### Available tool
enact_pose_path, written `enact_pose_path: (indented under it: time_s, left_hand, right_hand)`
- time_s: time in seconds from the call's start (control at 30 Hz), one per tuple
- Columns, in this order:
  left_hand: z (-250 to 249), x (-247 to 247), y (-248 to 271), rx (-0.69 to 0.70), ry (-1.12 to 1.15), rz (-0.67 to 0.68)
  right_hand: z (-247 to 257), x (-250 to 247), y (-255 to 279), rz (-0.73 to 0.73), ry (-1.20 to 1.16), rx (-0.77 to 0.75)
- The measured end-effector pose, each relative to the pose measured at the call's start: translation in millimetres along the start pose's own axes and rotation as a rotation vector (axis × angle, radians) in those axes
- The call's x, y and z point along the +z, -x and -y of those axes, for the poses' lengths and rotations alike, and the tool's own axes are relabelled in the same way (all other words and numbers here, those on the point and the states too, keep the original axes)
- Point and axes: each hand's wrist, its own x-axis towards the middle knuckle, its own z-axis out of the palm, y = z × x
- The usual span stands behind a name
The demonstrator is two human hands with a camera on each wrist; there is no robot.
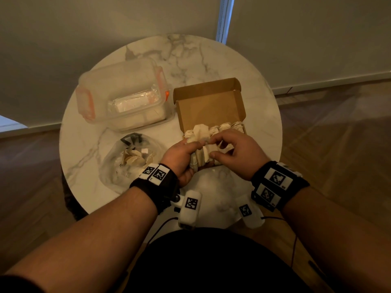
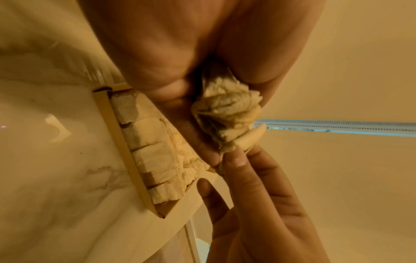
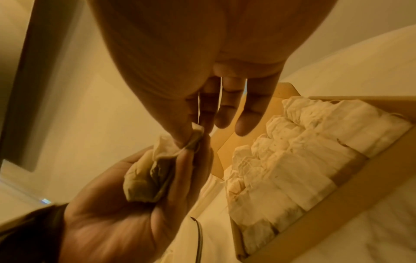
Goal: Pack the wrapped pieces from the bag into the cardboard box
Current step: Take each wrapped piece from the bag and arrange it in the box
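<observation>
a round white marble table stands on dark herringbone wood floor, pale blinds behind, dim warm light.

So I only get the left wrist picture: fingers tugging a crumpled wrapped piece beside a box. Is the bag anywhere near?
Observer: Yes, the head view shows a clear plastic bag left of the cardboard box, with pieces inside it.
Operator: Is the box lid up?
Observer: Yes, it stands open on the far side.
Operator: Anything else on the table?
Observer: A clear container with orange clips, behind the bag.
</observation>
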Motion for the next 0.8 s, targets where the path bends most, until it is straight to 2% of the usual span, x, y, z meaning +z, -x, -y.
enact_pose_path:
  time_s: [0.07, 0.13, 0.23, 0.33, 0.43, 0.6, 0.8]
  left_hand:
    - [-2, -1, 1, 0.011, -0.008, -0.003]
    - [-3, -3, 0, 0.016, -0.044, -0.019]
    - [1, -9, -2, 0.006, -0.106, -0.083]
    - [6, -19, -2, 0.002, -0.225, -0.133]
    - [13, -27, -3, -0.008, -0.348, -0.142]
    - [22, -32, -4, -0.050, -0.493, -0.159]
    - [25, -35, -7, -0.041, -0.545, -0.167]
  right_hand:
    - [0, 0, -1, -0.002, 0.034, -0.017]
    - [1, -3, 0, -0.052, -0.050, -0.016]
    - [-9, -12, 0, -0.202, -0.280, 0.167]
    - [-38, -17, -1, -0.322, -0.271, 0.387]
    - [-60, -10, 2, -0.283, -0.111, 0.516]
    - [-70, 11, 0, -0.173, 0.094, 0.567]
    - [-70, 20, -4, -0.105, 0.285, 0.575]
